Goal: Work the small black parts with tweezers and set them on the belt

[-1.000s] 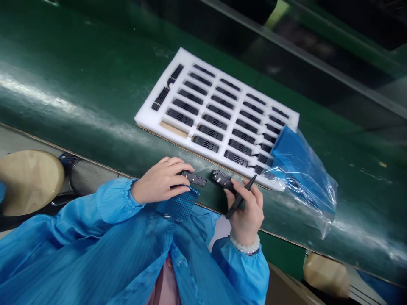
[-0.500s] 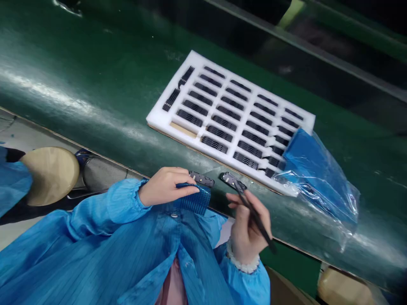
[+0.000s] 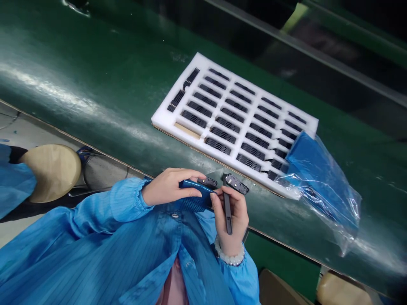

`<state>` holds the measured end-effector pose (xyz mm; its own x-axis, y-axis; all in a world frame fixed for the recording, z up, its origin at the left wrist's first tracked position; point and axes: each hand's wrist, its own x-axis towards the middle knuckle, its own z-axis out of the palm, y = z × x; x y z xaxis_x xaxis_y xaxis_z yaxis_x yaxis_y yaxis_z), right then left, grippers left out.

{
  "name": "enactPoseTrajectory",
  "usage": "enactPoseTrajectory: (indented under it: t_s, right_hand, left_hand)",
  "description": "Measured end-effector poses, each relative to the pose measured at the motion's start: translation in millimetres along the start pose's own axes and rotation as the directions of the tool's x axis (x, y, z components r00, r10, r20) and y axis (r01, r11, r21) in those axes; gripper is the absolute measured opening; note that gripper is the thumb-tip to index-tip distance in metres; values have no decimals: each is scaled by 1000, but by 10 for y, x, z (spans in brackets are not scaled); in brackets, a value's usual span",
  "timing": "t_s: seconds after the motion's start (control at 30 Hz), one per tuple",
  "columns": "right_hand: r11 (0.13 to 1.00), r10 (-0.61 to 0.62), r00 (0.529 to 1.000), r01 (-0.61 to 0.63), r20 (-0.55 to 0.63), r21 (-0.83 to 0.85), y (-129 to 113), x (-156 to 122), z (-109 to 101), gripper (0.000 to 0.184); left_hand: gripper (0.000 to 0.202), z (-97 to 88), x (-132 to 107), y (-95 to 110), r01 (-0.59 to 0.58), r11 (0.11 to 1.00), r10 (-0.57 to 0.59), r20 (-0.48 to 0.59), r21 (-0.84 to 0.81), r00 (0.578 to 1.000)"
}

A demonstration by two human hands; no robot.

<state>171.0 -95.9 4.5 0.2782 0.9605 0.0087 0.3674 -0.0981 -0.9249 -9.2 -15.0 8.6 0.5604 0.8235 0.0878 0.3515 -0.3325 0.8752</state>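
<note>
My left hand [image 3: 168,186] is closed round a blue perforated sheet [image 3: 193,197] at the near edge of the green conveyor belt [image 3: 95,84], and a small black part [image 3: 207,182] lies at its fingertips. My right hand [image 3: 230,216] grips black tweezers [image 3: 227,212] and its fingers reach over to touch the blue sheet. A second small black part [image 3: 237,184] lies on the belt just beyond my right hand.
A white foam tray [image 3: 235,123] with several rows of black parts sits on the belt beyond my hands. A clear bag with blue sheets [image 3: 318,178] overlaps the tray's right end. Round tan stools [image 3: 51,169] stand below the belt at left and bottom right.
My right hand let go of the second black part, swung the tweezers round and moved left to meet my left hand at the blue sheet. The view shifted slightly left.
</note>
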Motion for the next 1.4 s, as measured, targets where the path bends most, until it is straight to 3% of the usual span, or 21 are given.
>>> enactPoseTrajectory:
  t_s: [0.13, 0.3, 0.37, 0.47, 0.57, 0.9, 1.23, 1.4]
  right_hand:
    - [999, 47, 996, -46, -73, 8, 1, -1, -16, 21]
    - [993, -20, 973, 47, -232, 110, -61, 26, -70, 25]
    - [976, -25, 981, 65, -191, 206, -81, 55, -95, 24]
    - [947, 27, 999, -16, -33, 320, -95, 107, -121, 20]
    - [945, 52, 996, -72, 70, 320, -91, 140, -138, 19]
    - [979, -8, 985, -28, 175, 202, -48, 166, -162, 19]
    - [978, 28, 983, -64, 180, 198, -60, 177, -159, 16]
    - [978, -9, 982, -31, 190, 208, -66, 185, -160, 16]
  left_hand:
    - [15, -1, 23, 0, 4, 999, -4, 4, -44, 1000]
    - [14, -4, 44, 0, -3, 1000, 4, 17, -21, 1000]
    - [16, -9, 45, 1, -13, 1000, 13, 26, -7, 1000]
    - [20, -13, 44, 1, -18, 1000, 17, 44, 2, 999]
    - [21, -9, 46, -5, -15, 1000, 14, 58, 13, 998]
    - [21, 9, 32, -41, -81, 995, 76, 93, 59, 993]
    - [22, 16, 37, -35, -98, 993, 91, 89, 73, 992]
    - [22, 7, 38, -31, -94, 992, 87, 85, 79, 993]
